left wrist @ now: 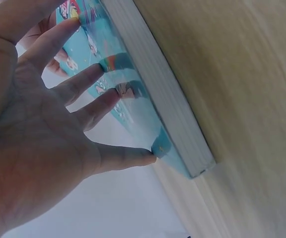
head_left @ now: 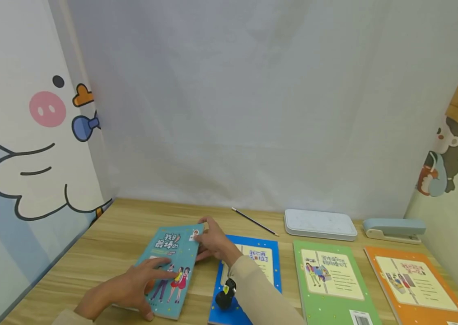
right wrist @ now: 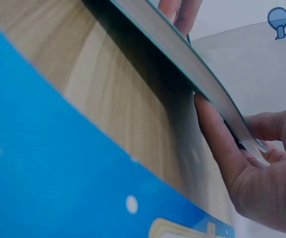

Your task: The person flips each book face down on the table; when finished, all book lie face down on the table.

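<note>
Pressing flat with my left hand [head_left: 125, 289], fingers [left wrist: 91, 82] spread straight on the teal book's [head_left: 172, 266] cover. My right hand [head_left: 214, 243] pinches its far corner, fingers [right wrist: 217, 134] curled under the lifted edge, thumb on top. Just right of those fingers lies the blue book [head_left: 259, 262] on the table [head_left: 111, 234].

Four books [head_left: 332, 280] lie in a row; pencil [head_left: 254, 221], case [head_left: 320, 224], stapler [head_left: 393, 229] behind them.

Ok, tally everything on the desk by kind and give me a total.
Books: 4 (teal book, blue book, green book, orange book)
Pencil: 1
Pencil case: 1
Stapler: 1
Total: 7
</note>
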A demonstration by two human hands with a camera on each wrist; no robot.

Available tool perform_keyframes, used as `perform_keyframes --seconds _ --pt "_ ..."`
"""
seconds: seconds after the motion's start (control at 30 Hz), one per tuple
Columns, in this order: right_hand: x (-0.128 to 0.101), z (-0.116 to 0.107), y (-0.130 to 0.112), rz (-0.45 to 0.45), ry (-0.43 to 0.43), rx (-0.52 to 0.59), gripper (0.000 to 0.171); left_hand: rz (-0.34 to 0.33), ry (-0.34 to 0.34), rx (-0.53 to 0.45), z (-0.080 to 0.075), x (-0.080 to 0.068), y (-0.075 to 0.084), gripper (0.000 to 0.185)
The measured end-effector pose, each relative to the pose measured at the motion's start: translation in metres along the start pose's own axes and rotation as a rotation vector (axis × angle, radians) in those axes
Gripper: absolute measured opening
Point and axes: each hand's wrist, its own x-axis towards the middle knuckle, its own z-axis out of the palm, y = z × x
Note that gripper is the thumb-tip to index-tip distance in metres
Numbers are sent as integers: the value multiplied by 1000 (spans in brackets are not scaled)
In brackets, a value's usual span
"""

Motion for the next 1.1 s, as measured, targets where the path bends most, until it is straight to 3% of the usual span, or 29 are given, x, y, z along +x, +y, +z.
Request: perform_keyframes --seconds 0.1,0.23,0.33,0.6,1.1 --pt "-2 -1 -2 -13 5 -2 43 31 34 -10 -15 -10 39 96" --pt "-4 -4 -6 -39 5 12 46 46 74 -93 -41 -25 104 85" --pt "-6 -7 -9 -52 6 37 46 28 85 -158 -49 -29 121 82" --pt "-11 -19 -22 -103 15 61 43 24 166 -188 -51 -26 130 83" --pt "-24 -35 -55 -188 42 141 34 89 298 -113 -68 -19 148 76"
